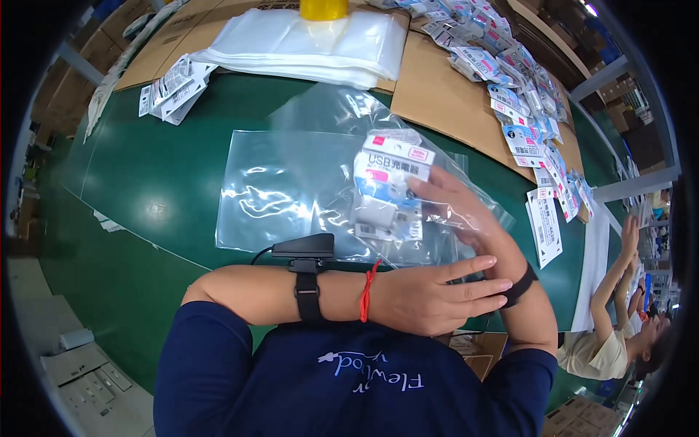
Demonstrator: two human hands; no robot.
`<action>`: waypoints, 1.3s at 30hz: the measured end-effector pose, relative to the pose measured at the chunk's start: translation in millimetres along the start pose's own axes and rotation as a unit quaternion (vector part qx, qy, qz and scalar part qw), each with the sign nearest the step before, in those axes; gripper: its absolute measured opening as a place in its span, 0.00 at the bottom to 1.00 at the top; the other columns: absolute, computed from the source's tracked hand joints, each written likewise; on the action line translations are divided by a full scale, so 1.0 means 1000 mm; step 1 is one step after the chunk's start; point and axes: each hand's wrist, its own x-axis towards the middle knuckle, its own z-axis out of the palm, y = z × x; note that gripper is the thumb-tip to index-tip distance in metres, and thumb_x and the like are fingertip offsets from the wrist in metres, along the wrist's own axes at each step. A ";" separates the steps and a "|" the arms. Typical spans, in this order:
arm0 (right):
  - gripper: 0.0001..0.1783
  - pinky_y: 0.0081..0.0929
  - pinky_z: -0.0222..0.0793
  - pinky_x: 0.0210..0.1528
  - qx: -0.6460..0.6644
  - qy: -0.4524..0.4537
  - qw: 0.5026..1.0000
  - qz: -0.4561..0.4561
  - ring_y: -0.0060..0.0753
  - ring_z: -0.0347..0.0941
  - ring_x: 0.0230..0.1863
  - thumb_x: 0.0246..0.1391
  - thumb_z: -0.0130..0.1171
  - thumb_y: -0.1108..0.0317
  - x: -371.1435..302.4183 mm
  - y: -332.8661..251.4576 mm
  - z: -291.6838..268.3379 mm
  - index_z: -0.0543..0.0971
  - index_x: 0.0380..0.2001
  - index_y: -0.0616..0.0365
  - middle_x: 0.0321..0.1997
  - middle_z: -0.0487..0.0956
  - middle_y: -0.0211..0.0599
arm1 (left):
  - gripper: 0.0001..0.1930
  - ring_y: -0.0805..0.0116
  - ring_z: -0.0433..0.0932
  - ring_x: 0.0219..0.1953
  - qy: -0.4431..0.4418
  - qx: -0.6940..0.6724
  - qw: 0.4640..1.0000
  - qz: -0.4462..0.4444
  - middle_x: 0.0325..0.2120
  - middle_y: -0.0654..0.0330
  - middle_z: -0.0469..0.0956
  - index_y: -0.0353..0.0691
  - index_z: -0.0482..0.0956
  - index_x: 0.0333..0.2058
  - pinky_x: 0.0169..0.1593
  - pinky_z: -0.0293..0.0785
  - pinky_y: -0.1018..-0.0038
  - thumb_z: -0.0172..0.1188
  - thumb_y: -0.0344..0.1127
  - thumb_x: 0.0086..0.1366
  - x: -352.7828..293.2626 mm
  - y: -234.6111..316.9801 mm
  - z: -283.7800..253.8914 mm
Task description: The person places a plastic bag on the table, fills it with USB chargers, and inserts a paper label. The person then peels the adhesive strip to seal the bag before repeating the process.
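Note:
My right hand [455, 200] is inside a large transparent plastic bag [313, 116], whose film lies over the hand and wrist. Its fingers grip the right edge of a small stack of carded charger packs [389, 182], white and blue with a white block showing low on the front. My left hand [429, 295] reaches across in front of my body, palm down with fingers stretched out, near my right forearm. Nothing shows in it. Under the packs, another flat transparent bag [255, 193] lies on the green table [160, 175].
A stack of transparent bags [291, 47] lies at the back on cardboard, a yellow tape roll [323, 9] on top. Many similar packs [510, 95] heap along the right. White cards [175, 91] lie at the back left. Another person [608, 313] works at the far right.

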 end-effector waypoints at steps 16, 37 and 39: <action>0.29 0.31 0.70 0.52 0.138 0.023 0.980 -0.142 0.34 0.71 0.52 0.58 0.56 0.64 0.078 0.012 0.049 0.61 0.60 0.57 0.52 0.73 0.37 | 0.14 0.54 0.64 0.60 -0.018 -0.078 0.993 0.083 0.47 0.54 0.74 0.34 0.78 0.37 0.66 0.50 0.50 0.52 0.33 0.54 0.004 0.028 0.016; 0.13 0.19 0.73 0.28 -0.099 0.068 0.991 -0.064 0.26 0.77 0.27 0.59 0.54 0.65 0.070 0.004 0.011 0.72 0.39 0.66 0.30 0.79 0.38 | 0.31 0.54 0.63 0.60 0.025 0.210 0.865 -0.456 0.57 0.48 0.64 0.32 0.68 0.54 0.63 0.49 0.51 0.62 0.44 0.56 -0.088 -0.103 -0.084; 0.16 0.21 0.75 0.34 -0.044 0.054 0.995 -0.077 0.27 0.78 0.31 0.59 0.54 0.65 0.071 0.009 0.014 0.71 0.42 0.69 0.31 0.78 0.41 | 0.31 0.54 0.63 0.60 -0.040 0.289 0.863 -0.413 0.58 0.50 0.64 0.33 0.68 0.54 0.63 0.49 0.51 0.62 0.44 0.56 -0.087 -0.099 -0.079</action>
